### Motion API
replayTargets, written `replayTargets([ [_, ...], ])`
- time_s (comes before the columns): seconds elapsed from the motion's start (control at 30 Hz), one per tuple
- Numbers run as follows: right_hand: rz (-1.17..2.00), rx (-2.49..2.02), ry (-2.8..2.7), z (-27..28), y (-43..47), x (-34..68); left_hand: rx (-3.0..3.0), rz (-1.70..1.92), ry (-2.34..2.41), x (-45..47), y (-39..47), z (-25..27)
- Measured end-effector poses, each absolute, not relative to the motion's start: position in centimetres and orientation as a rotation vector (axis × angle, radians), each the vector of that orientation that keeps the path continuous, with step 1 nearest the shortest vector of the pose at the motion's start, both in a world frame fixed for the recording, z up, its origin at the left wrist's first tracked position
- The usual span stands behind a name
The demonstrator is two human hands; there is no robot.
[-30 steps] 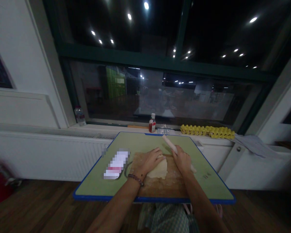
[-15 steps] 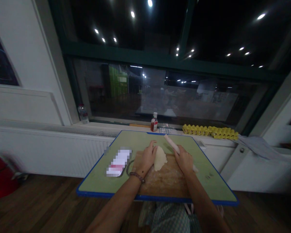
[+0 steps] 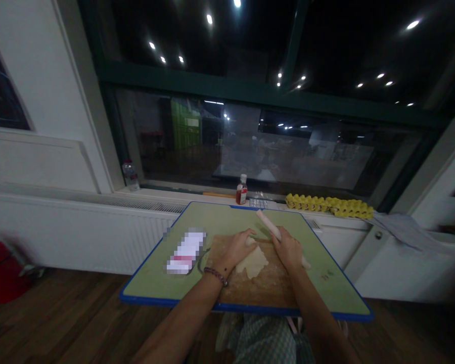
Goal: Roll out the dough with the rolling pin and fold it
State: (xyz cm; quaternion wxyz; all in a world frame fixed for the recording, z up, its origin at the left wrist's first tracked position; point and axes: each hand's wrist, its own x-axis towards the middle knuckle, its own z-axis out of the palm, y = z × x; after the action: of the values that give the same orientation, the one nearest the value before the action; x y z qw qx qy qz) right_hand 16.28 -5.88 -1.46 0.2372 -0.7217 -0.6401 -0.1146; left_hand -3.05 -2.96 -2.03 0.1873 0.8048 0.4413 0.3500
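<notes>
A thin, ragged-edged sheet of pale dough lies over a floured wooden board. My left hand, with a beaded bracelet at the wrist, grips the far left edge of the dough; part of the sheet is hidden under the fingers. To the right, my right hand is wrapped around a light rolling pin, which slants from upper left to lower right beside the dough, apart from it. One end of the pin sticks out past each side of that hand.
The board rests on a green folding table with a blue rim. At its left lies a phone, its screen blurred. Along the windowsill stand a small red-labelled bottle, a clear bottle and a yellow egg tray. A radiator is behind.
The dough has gone from a raised, folded shape to lying wider and flatter toward the right. My left hand has turned over its edge. My right hand and the rolling pin stay put.
</notes>
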Motion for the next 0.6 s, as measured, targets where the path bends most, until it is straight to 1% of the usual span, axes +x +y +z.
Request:
replayTargets([
  [0.1,-0.322,-1.974,-1.774,-1.6,-5.8,16.4,2.260,0.960,1.301,-3.2,-3.0,-1.8],
  [0.3,-0.345,-1.955,-1.784,-1.9,-5.6,16.5,2.296,0.764,1.478,-3.2,-3.3,-1.2],
  [0.5,-0.313,-2.009,-1.792,-1.5,-5.8,16.4,2.131,1.079,1.477,-3.3,-2.7,-1.5],
  [0.6,-0.318,-1.992,-1.792,-1.4,-5.9,16.4,2.001,1.173,1.481,-3.5,-2.1,-1.9],
])
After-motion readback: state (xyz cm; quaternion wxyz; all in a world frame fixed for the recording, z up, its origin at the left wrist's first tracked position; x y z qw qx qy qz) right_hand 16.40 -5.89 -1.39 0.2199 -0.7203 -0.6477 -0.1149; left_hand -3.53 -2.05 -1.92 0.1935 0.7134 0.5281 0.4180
